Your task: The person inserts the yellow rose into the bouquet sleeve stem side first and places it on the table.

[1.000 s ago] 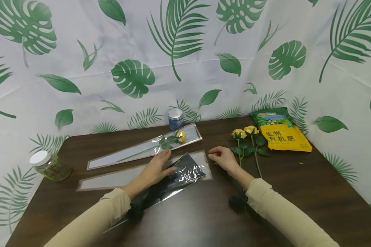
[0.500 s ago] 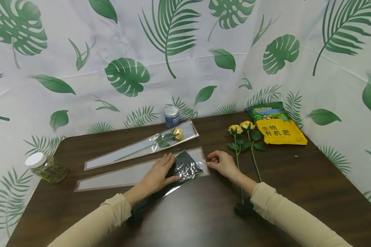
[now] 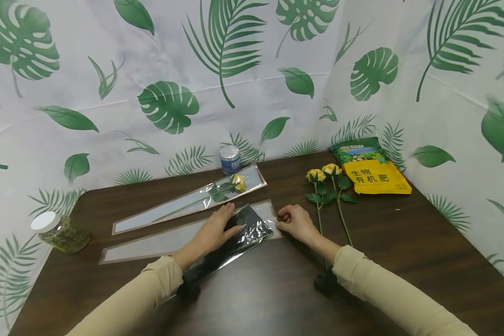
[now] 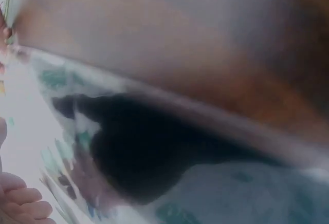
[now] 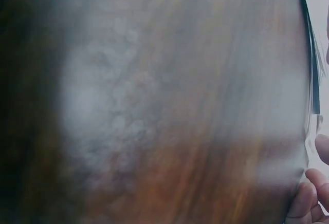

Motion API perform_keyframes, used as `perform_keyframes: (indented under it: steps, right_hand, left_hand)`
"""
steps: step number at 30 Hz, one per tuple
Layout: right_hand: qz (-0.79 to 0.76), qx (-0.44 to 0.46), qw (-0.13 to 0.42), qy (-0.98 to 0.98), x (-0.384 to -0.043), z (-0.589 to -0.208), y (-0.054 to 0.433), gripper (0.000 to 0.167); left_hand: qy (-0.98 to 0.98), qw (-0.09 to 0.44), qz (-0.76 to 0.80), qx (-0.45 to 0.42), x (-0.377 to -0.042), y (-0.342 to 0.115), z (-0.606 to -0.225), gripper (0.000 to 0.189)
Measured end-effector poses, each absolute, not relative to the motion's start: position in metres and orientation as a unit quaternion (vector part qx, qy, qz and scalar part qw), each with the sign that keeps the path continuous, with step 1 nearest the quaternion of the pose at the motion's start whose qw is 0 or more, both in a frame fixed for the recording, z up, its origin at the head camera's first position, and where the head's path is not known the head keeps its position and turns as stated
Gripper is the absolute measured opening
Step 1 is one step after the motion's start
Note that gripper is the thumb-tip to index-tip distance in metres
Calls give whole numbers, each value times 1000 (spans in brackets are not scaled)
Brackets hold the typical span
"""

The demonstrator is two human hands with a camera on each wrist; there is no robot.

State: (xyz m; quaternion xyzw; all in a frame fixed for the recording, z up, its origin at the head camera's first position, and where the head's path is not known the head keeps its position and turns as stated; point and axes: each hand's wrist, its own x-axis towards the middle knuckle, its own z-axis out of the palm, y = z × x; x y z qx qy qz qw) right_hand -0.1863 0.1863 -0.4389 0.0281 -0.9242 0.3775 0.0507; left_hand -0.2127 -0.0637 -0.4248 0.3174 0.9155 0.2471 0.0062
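Note:
My left hand lies with its fingers extended over a glossy black tapered flower sleeve. Beneath it is a pale tapered flower sleeve with a brownish border, its wide end towards the right. At that wide end, my right hand has its fingers bent and pinches the edge between thumb and fingers. In the right wrist view, the fingertips are right at the sleeve's edge. Farther back, a similar sleeve holds a yellow rose. The left wrist view is blurred, with fingers at its left edge.
Two loose yellow roses lie right of my right hand, near a yellow and green bag. A blue tin stands at the back. A white-lidded jar of greenish bits lies tilted at the left. A leaf-print cloth hangs behind.
The head view has shifted slightly. My left hand has slid a little over the black sleeve, and my right hand has come closer onto the pale sleeve's wide edge.

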Motion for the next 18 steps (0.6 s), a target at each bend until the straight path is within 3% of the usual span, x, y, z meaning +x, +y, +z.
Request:
perform_keyframes:
  steps: [10, 18]
  right_hand:
    - [371, 21, 47, -927, -186, -438, 184, 24]
    - [372, 28, 48, -926, -185, -437, 183, 26]
  left_hand:
    - [882, -88, 132, 444, -188, -64, -440, 60]
    - [876, -84, 104, 464, -173, -58, -440, 61]
